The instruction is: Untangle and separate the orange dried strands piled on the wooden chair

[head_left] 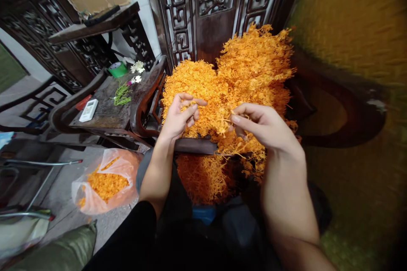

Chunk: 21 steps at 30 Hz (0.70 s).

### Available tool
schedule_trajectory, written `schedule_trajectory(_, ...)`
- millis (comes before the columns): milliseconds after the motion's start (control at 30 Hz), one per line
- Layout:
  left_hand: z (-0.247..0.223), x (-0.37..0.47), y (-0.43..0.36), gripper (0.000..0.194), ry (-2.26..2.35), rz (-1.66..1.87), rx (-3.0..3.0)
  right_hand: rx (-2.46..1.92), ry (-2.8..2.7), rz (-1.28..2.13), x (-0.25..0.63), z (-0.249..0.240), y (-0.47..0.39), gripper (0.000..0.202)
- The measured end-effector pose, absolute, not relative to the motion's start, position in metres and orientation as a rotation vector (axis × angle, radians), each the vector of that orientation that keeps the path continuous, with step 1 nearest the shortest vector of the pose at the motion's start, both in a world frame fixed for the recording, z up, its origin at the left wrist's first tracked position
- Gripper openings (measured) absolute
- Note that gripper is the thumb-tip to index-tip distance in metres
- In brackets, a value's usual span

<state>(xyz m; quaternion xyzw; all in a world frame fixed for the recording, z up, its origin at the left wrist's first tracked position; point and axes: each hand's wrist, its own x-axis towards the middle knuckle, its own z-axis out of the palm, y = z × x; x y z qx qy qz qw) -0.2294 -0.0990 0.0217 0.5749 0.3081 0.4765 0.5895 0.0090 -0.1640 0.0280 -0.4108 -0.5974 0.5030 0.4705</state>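
Note:
A large heap of frilly orange flower pieces [254, 67] fills a dark carved wooden chair, with strands spilling over the front of its seat. My right hand [267, 127] is closed in a pinch on a thin-stranded orange flower piece [224, 125], just above the heap's near side. My left hand [181, 116] is in front of the heap, its index finger reaching forward and its thumb against the curled fingers. Orange shows between those fingers, but I cannot make out whether it is a held piece or the heap behind.
On the floor at left sits a clear plastic bag [92, 203] of orange pieces. A small wooden table [108, 116] bears a white remote control [88, 110], green tape [118, 69], green stems [122, 94] and white flowers [137, 67]. Carved chair parts stand close around.

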Motion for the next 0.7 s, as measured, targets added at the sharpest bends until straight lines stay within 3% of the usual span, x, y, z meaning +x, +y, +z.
schedule_trajectory(200,0.019,-0.217,-0.112,0.043,0.725,0.791,1.196,-1.030,-1.541,1.120,0.001,0.034,-0.169,0.025)
schedule_trajectory(333,0.015,-0.206,-0.119,0.051,0.768,0.800,1.166,-1.021,-1.613,1.117,-0.007,0.036,-0.169,0.024)
schedule_trajectory(533,0.024,-0.205,-0.121,0.036,0.792,0.760,1.199,-1.089,-1.663,1.080,-0.016,0.032,-0.166,0.025)
schedule_trajectory(700,0.017,-0.207,-0.117,0.047,0.850,0.760,1.310,-1.158,-1.679,1.019,-0.016,0.031,-0.167,0.034)
